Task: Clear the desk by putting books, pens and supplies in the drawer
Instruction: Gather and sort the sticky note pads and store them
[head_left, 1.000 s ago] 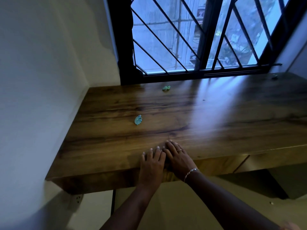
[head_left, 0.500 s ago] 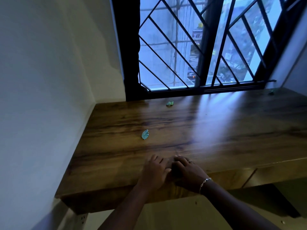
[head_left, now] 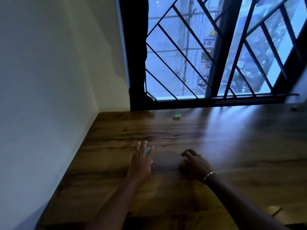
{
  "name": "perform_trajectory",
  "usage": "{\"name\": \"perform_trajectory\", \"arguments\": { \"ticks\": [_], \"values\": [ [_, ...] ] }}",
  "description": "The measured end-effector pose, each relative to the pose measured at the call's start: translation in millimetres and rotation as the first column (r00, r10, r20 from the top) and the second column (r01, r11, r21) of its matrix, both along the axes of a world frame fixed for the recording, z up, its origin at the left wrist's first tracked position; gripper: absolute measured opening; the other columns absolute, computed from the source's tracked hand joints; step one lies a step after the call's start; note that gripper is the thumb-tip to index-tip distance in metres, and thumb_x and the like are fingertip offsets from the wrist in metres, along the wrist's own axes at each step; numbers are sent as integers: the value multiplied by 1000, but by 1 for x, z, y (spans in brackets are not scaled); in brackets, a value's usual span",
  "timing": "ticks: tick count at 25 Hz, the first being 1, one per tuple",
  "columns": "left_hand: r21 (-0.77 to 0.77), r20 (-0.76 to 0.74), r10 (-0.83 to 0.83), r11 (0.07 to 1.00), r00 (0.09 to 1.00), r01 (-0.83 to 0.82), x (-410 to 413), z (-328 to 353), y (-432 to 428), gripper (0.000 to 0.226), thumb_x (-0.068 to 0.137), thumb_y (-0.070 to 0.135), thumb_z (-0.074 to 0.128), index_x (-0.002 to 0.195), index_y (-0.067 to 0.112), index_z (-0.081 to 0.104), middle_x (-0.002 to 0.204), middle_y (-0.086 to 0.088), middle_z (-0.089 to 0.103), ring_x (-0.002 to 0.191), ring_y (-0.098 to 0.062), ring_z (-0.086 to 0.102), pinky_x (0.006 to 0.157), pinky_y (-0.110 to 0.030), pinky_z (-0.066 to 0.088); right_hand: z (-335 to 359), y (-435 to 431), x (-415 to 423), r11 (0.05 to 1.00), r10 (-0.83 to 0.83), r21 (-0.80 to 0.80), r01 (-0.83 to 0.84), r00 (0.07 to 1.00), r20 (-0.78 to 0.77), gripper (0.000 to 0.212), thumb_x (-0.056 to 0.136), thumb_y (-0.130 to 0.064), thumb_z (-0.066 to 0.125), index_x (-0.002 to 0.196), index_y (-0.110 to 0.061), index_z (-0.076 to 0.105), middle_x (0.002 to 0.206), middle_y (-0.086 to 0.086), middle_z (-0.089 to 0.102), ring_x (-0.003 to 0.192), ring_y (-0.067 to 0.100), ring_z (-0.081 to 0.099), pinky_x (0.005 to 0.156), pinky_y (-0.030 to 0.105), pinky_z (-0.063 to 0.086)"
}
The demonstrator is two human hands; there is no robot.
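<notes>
The left hand [head_left: 141, 161] was stretched out over the wood surface [head_left: 232, 146], fingers straight and its grip apart. A little blue-green thing [head_left: 147, 149] peeked out between two of its fingers. The right hand [head_left: 196, 163] was near it, fingers bent down. I could not tell if its grip held anything. Another green bit [head_left: 177, 115] lay far back by the window [head_left: 182, 63].

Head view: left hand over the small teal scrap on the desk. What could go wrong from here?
1. The small teal scrap is mostly hidden under the straight fingers of the left hand; it could slide away on the glossy wooden desk rather than be pinched.
2. The crumpled green scrap by the black window frame lies far off and might be left behind.
</notes>
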State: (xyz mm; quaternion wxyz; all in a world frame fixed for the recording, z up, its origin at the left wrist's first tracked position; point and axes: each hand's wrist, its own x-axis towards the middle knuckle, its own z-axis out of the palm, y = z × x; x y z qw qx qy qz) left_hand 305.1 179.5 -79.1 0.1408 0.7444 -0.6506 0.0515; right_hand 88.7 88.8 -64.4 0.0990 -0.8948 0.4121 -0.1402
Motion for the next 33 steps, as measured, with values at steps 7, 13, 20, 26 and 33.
{"name": "perform_trajectory", "arguments": {
  "ticks": [7,13,20,26,33],
  "values": [
    [-76,-191,54,995,980,-70,6,-9,-51,42,75,-4,44,107,8,69,118,-12,65,107,-20,65,89,-19,48,10,-106,12,999,12,51,-9,998,-57,40,93,-17,47,133,-16,44,146,6,34,124,30,43,100,34,39],
    [-103,-344,150,975,927,-197,3,-3,-103,58,75,-11,33,120,11,61,121,-14,58,108,-29,60,90,-27,46,23,-191,41,998,66,17,-64,988,-139,50,92,-8,44,140,-15,34,152,10,24,131,33,37,106,39,36],
    [-203,-623,148,917,768,-342,-17,16,-133,42,76,2,36,105,-1,67,102,-16,63,89,-11,57,74,-12,35,12,-257,90,991,134,60,-123,962,-236,59,90,-7,43,145,-22,27,154,18,12,142,35,16,115,35,17],
    [-171,-699,206,882,685,-440,-22,8,-131,31,81,-1,45,104,0,65,105,-14,64,99,-22,59,83,-19,41,-5,-271,109,986,161,-10,-167,964,-211,29,90,-17,45,113,-13,62,130,18,52,119,32,51,100,32,38],
    [-94,-855,209,838,475,-538,-32,20,-102,32,85,-7,57,109,15,56,100,-8,61,82,-15,60,61,-13,51,17,-221,111,982,80,165,-93,993,89,24,83,-5,57,103,-11,70,111,11,67,104,30,62,82,31,47]
  ]
}}
